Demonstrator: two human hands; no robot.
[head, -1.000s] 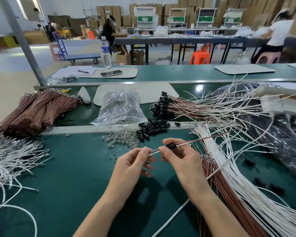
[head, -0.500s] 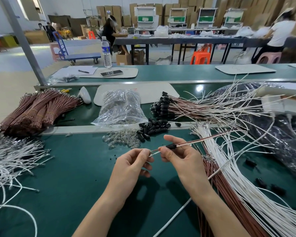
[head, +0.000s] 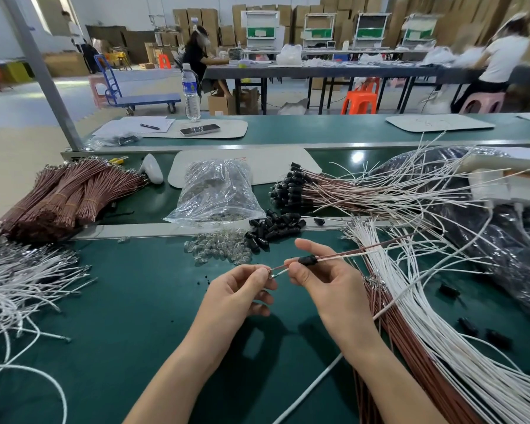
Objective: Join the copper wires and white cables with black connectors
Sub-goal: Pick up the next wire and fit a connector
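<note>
Two thin strands, copper-brown wire (head: 380, 244) and white cable (head: 349, 255), seem light and floppy, best held near the ends: left hand (head: 239, 290) pinches their tips, right hand (head: 329, 281) pinches their black sleeve connector (head: 307, 260) above a green bench (head: 120, 301).

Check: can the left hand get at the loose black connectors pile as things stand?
Probably yes: the pile lies just beyond the left hand, nothing tall between, though that hand now pinches the wire ends.
</note>
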